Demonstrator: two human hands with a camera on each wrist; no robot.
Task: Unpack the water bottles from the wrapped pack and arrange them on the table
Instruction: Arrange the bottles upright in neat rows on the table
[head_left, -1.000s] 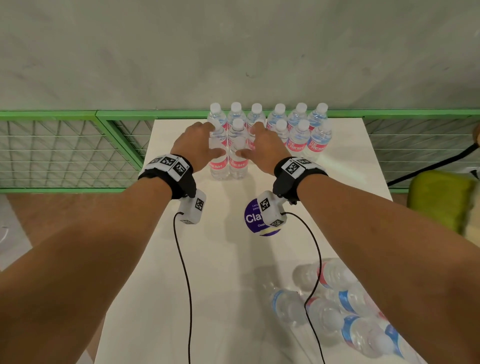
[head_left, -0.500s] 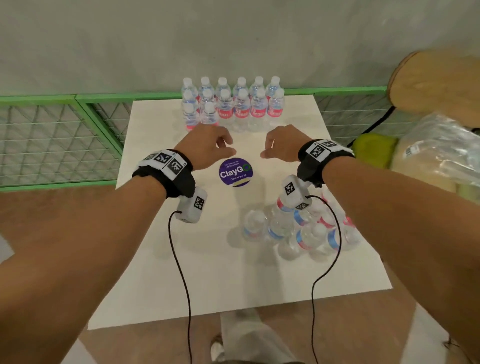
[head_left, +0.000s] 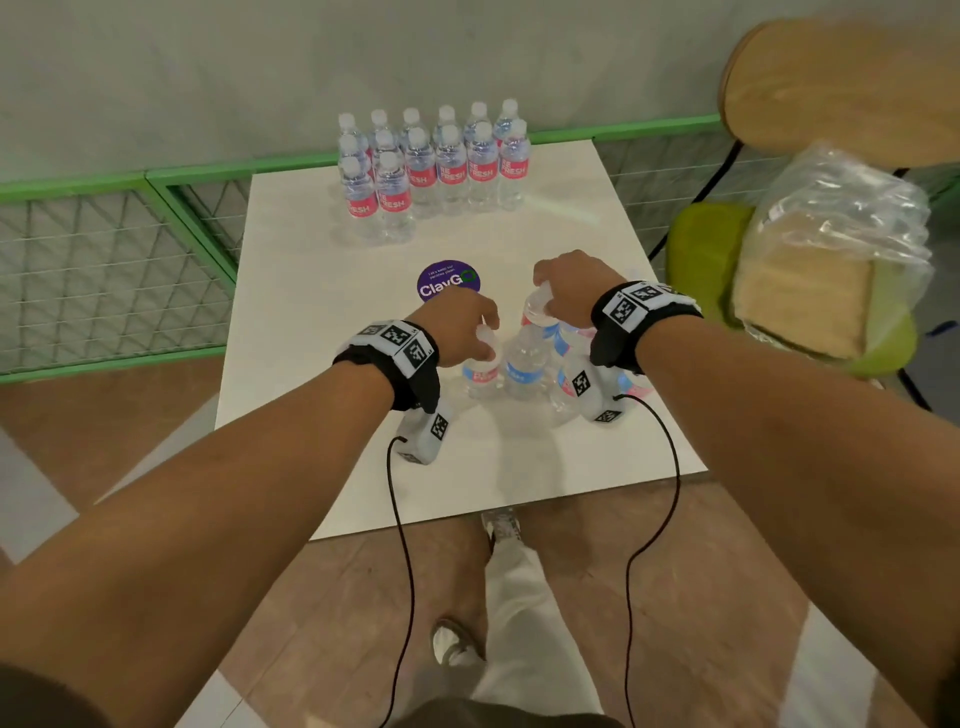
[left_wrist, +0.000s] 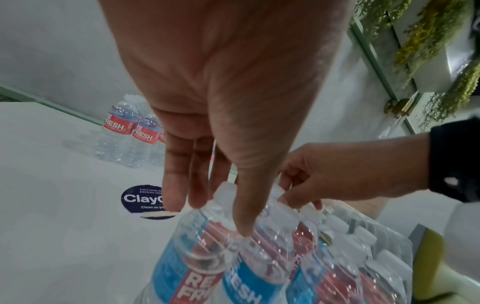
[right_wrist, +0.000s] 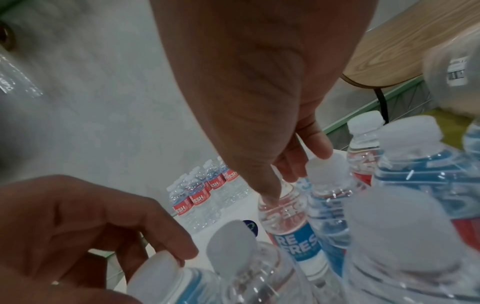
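Several Refresh water bottles (head_left: 436, 166) stand in rows at the far edge of the white table (head_left: 322, 364). A loose cluster of bottles (head_left: 524, 358) stands near the table's right front. My left hand (head_left: 480, 338) pinches the neck of the cluster's leftmost bottle (left_wrist: 197, 236) between thumb and fingers, just under its white cap. My right hand (head_left: 543, 301) grips the top of a bottle (right_wrist: 283, 207) at the cluster's far side, with the thumb on its neck and its cap hidden under the palm. Both bottles stand on the table.
A purple round sticker (head_left: 448, 280) lies mid-table between the rows and the cluster. To the right, crumpled plastic wrap with a cardboard tray (head_left: 831, 249) sits on a green stool. A wooden seat (head_left: 841, 88) stands behind it. A green mesh fence (head_left: 104, 270) runs along the left.
Both hands came back from the far rows to the near cluster and closed on bottle tops. The head view pulled back from the table.
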